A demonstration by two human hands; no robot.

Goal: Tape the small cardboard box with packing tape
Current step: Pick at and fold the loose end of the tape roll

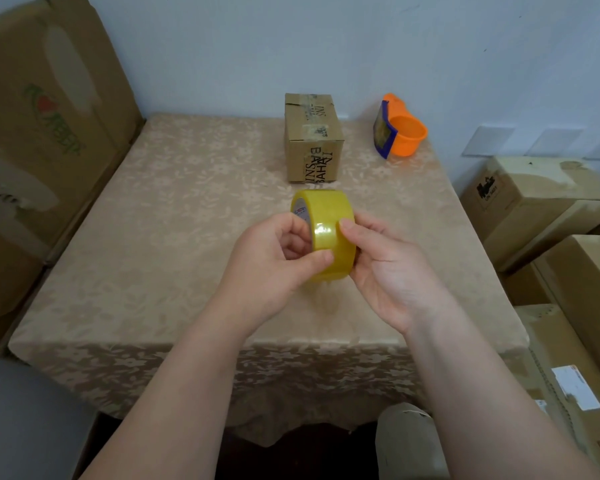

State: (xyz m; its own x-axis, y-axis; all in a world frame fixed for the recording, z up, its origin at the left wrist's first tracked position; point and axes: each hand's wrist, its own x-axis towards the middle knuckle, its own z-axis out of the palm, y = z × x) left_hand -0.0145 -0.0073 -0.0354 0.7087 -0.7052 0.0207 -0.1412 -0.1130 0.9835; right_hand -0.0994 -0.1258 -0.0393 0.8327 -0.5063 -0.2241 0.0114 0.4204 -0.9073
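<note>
A yellow roll of packing tape (pixel 326 216) is held upright above the middle of the table. My left hand (pixel 274 268) grips it from the left, fingers in the core and thumb on the outer face. My right hand (pixel 388 271) holds its right side, with the thumb pressed on the tape surface. The small cardboard box (pixel 312 140) stands on the table beyond the roll, apart from both hands, with old tape strips and black lettering on it.
An orange tape dispenser (pixel 400 128) lies at the table's far right. The table (pixel 153 220) wears a beige patterned cloth. Large cardboard boxes stand at the left (pixel 42 133) and are stacked at the right (pixel 551 209). A wall runs behind.
</note>
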